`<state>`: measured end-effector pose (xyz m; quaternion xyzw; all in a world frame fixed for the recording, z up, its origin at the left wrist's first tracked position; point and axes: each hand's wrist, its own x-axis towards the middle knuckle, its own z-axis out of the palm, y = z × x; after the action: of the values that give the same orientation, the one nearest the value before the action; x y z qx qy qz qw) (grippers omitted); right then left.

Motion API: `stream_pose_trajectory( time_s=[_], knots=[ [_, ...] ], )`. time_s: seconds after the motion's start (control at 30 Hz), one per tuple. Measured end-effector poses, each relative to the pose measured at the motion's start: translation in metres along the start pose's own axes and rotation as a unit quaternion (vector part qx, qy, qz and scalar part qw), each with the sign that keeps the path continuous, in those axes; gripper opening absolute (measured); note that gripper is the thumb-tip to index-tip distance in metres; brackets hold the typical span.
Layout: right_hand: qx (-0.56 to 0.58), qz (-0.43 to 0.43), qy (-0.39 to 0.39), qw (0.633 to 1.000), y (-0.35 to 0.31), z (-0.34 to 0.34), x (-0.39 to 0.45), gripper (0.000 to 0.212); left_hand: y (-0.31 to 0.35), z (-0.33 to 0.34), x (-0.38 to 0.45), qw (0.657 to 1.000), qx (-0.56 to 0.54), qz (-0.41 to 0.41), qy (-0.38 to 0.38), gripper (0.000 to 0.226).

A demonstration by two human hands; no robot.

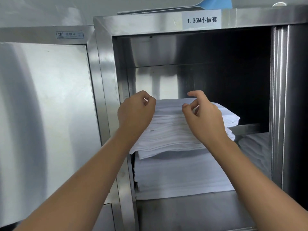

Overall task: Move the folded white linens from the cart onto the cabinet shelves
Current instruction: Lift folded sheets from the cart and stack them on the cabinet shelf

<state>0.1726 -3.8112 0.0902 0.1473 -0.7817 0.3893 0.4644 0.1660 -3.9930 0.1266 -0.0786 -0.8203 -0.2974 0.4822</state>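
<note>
A stack of folded white linens [171, 129] lies on the upper shelf [246, 128] of a stainless steel cabinet [106, 80], its front edge sticking out past the shelf. My left hand [135, 112] is at the stack's top left corner with its fingers curled into a loose fist and nothing visible in it. My right hand [203, 117] hovers over the stack's top right, fingers loosely bent, thumb and forefinger apart, holding nothing. A second, thicker pile of white linens [180, 174] fills the shelf below. The cart is out of view.
More white linen [255, 150] sits lower right behind the slid-open door [280, 97]. A paper label [201, 20] is on the cabinet's top rim. A closed steel door [43, 105] is on the left. A steel ledge [191, 210] runs below the lower pile.
</note>
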Motion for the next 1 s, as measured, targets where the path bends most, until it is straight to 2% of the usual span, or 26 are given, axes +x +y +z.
stream_pose_trajectory(
  time_s=[0.1, 0.2, 0.3, 0.4, 0.57, 0.7, 0.83, 1.0],
  knots=[
    [-0.031, -0.019, 0.004, 0.999, 0.006, 0.001, 0.016, 0.032, -0.005, 0.012, 0.019, 0.998, 0.039, 0.004, -0.054, 0.025],
    [-0.079, -0.019, 0.001, 0.997, 0.014, 0.001, 0.042, 0.032, -0.011, 0.027, 0.043, 0.991, 0.108, 0.003, -0.074, 0.030],
    [-0.125, 0.017, -0.034, 0.991, 0.024, 0.002, 0.077, 0.033, -0.018, 0.047, 0.067, 0.979, 0.153, -0.037, -0.132, 0.040],
    [-0.151, 0.075, -0.065, 0.984, 0.041, 0.005, 0.107, 0.029, -0.029, 0.068, 0.080, 0.967, 0.190, -0.065, -0.156, 0.043],
    [-0.240, 0.201, -0.154, 0.937, 0.076, 0.021, 0.132, 0.038, -0.042, 0.083, 0.102, 0.952, 0.210, -0.151, -0.165, 0.036],
    [-0.247, 0.266, -0.207, 0.909, 0.084, 0.030, 0.147, 0.040, -0.051, 0.092, 0.113, 0.927, 0.232, -0.195, -0.220, 0.043],
    [-0.239, 0.301, -0.231, 0.894, 0.090, 0.031, 0.152, 0.049, -0.058, 0.098, 0.119, 0.915, 0.216, -0.225, -0.256, 0.051],
    [-0.241, 0.297, -0.229, 0.895, 0.089, 0.026, 0.149, 0.047, -0.061, 0.097, 0.118, 0.924, 0.186, -0.229, -0.243, 0.037]
  ],
)
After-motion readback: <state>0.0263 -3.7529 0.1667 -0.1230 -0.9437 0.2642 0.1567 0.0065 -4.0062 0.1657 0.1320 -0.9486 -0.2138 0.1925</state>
